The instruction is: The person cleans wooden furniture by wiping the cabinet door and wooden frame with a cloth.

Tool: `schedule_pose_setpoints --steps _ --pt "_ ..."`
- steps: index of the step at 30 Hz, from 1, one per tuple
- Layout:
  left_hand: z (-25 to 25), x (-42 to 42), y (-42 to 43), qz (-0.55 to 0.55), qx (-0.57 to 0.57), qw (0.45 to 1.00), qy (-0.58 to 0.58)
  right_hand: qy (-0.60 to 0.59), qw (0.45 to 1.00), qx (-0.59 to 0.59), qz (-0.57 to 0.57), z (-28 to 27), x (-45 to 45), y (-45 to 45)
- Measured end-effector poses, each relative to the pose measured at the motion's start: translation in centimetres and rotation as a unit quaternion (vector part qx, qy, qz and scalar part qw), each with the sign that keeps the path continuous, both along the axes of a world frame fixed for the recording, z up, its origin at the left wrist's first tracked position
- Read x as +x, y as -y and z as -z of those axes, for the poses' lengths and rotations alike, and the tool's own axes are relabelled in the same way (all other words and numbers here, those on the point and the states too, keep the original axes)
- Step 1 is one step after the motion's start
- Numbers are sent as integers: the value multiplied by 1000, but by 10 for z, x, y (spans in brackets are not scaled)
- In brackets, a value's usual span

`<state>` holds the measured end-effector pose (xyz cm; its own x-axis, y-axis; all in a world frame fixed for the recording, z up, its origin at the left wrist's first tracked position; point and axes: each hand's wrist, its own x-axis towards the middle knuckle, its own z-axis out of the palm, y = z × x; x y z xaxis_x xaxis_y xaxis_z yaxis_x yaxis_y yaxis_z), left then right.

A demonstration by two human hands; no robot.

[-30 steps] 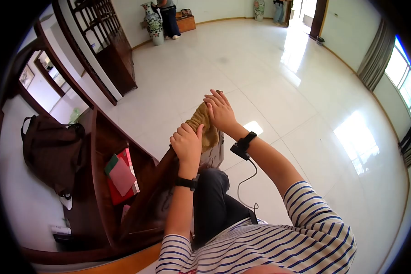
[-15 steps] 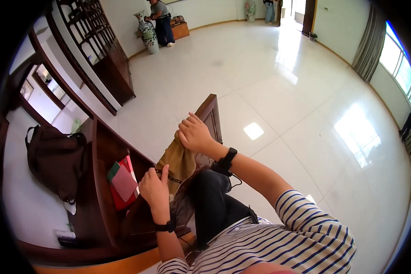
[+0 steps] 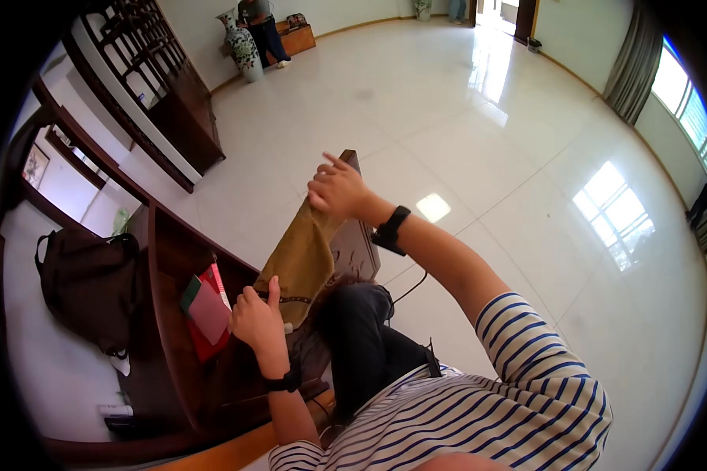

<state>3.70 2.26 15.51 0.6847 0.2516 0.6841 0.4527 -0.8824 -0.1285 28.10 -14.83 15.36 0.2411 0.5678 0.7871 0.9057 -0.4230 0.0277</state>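
Observation:
A mustard-brown cloth (image 3: 300, 255) with a dark, dotted band near its lower end stretches between my hands. My right hand (image 3: 339, 187) pinches its upper corner, the index finger sticking out, close to the top of an open dark-wood door (image 3: 357, 250). At the lower left edge of the cloth, my left hand (image 3: 257, 323) is closed with the thumb raised; its fingertips are partly hidden. Left of that hand, a red folder (image 3: 204, 343) and a pink-and-green booklet (image 3: 209, 308) lie inside the dark wooden cabinet (image 3: 165, 330).
A dark backpack (image 3: 86, 286) rests at the left beside the cabinet. Farther off, a person (image 3: 265, 35) stands by a tall patterned vase (image 3: 242, 49). Glossy tiled floor (image 3: 448, 157) spreads ahead and right. A black cable (image 3: 412, 292) hangs near my right wrist.
My right hand has risen slightly, and the cloth is now pulled longer and flatter. My left hand has shifted a little left. The view has tilted slightly downward.

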Motion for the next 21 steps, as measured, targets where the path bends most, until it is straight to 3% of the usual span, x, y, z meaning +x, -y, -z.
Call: schedule_pose_setpoints --steps 5,9,11,15,21 --pt "1 26 9 -11 -25 999 -19 -34 997 60 36 10 2 -3" --pt "-5 73 37 33 -31 999 -26 -54 993 58 93 14 -9 -9" --pt "-1 81 42 52 -42 998 -18 -123 987 3 99 10 -8 -7" --pt "3 76 38 85 -12 996 28 -147 986 -26 76 6 -2 -1" --pt "2 66 33 141 -12 990 -4 -130 989 54 41 14 -8 -3"
